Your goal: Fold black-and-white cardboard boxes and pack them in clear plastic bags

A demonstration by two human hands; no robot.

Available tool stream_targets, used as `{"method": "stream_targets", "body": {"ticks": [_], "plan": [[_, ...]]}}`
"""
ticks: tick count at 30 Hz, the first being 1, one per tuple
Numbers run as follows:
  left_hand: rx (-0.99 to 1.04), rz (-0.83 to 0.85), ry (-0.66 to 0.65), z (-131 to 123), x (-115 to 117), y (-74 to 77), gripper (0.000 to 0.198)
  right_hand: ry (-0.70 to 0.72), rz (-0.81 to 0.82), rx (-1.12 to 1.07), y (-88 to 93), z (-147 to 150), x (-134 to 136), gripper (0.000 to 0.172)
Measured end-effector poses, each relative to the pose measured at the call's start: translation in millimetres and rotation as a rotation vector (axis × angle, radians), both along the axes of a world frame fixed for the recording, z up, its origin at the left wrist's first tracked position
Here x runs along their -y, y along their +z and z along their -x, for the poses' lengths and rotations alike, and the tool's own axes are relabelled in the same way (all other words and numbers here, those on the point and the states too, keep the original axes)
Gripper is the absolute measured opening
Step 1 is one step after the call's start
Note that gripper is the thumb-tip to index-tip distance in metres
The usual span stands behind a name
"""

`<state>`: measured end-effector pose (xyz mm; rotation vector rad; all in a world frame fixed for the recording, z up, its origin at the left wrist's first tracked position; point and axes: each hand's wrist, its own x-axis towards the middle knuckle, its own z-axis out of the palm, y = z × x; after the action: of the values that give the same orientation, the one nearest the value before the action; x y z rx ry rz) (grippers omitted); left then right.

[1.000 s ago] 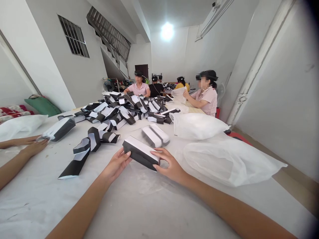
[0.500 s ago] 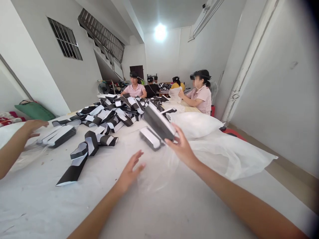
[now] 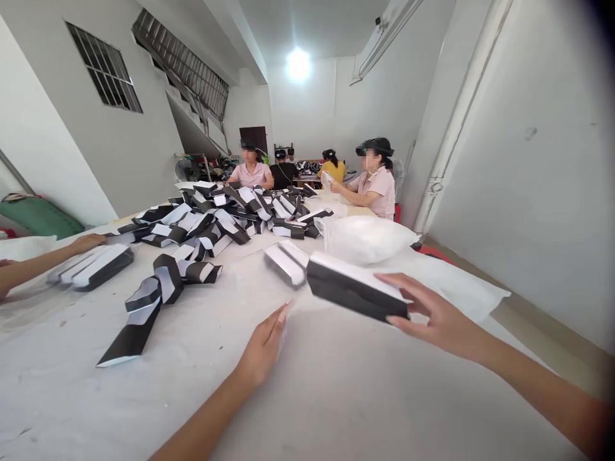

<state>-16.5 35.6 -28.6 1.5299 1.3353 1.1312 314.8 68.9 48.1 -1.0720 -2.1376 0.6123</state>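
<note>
In my right hand (image 3: 437, 314) is a long black-and-white paper box (image 3: 358, 291), gripped at its near end between thumb and fingers and held tilted over the table. My left hand (image 3: 264, 346) is lower and to the left, its fingers drawn together. A thin clear plastic bag (image 3: 284, 330) shows only as a pale edge along those fingers, much of it hidden by the hand. Just beyond, two similar boxes (image 3: 287, 262) lie side by side on the white-covered table (image 3: 336, 397), close to the held box's far end.
A large heap of black-and-white boxes (image 3: 216, 218) covers the table's far side. Several loose ones (image 3: 163, 288) lie nearer, at left. A co-worker's hand (image 3: 89, 242) is by bagged boxes (image 3: 96, 266). White plastic bags (image 3: 369, 240) lie at right. Other people sit beyond.
My right hand has swung the box right and lower, turning it flatter. My left hand has moved slightly right, its spread fingers now together at the plastic. The view has turned slightly right.
</note>
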Motion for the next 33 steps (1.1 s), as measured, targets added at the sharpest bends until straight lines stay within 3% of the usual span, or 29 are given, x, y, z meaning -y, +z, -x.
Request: {"method": "stream_targets", "body": {"ticks": [4,7,10,18,25,33], "plan": [[0.097,0.031,0.012,-4,3,10.2,0.055,0.075,0.08,0.272,-14.4,-24,14,0.054],[0.153,0.061,0.016,-3,3,12.2,0.056,0.056,0.107,0.304,-24.2,-24,21,0.057],[0.179,0.048,0.022,-1,0,10.3,0.056,0.044,0.113,0.213,-31.5,-10,25,0.058],[0.179,0.109,0.02,5,-6,5.3,0.046,0.189,0.062,0.196,-47.3,40,19,0.058],[0.288,0.067,0.108,9,-7,13.2,0.062,0.203,0.138,0.275,-31.4,34,18,0.055],[0.197,-0.04,0.143,8,1,17.6,0.056,0.165,0.534,-0.017,-5.2,16,9,0.05]]}}
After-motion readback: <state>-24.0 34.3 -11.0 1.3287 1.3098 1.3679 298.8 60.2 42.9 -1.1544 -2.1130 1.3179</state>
